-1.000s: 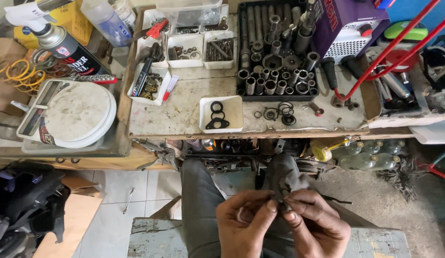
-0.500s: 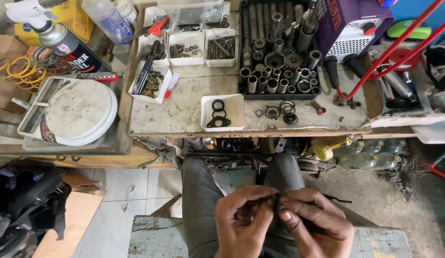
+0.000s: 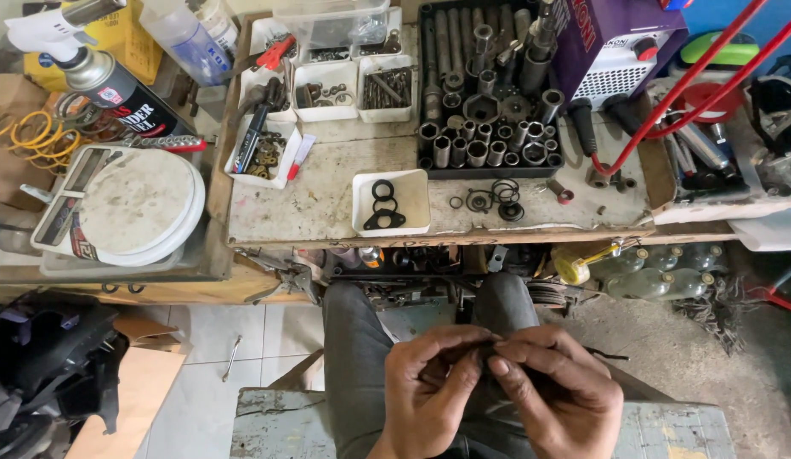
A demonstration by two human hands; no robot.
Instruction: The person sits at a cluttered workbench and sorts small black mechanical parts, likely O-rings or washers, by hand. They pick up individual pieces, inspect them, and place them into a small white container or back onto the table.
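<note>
Where the two hands meet above the grey-trousered knees [image 3: 361,340], a small dark part [image 3: 487,348] is pinched between the fingertips; its shape is too hidden to be told. The left hand [image 3: 429,387] is curled, thumb and forefinger closed on the part from the left. The right hand [image 3: 557,395] is closed on it from the right, fingers bent over it. Beyond the knees, a worn wooden workbench [image 3: 327,200] is seen. Near its front edge, a small white square tray [image 3: 393,202] holding black rubber rings is set, with loose dark rings [image 3: 497,197] lying just beside it. Further back, a black tray of steel sockets [image 3: 489,93] is placed. Well to the left, a round white weighing scale [image 3: 132,204] is found.
</note>
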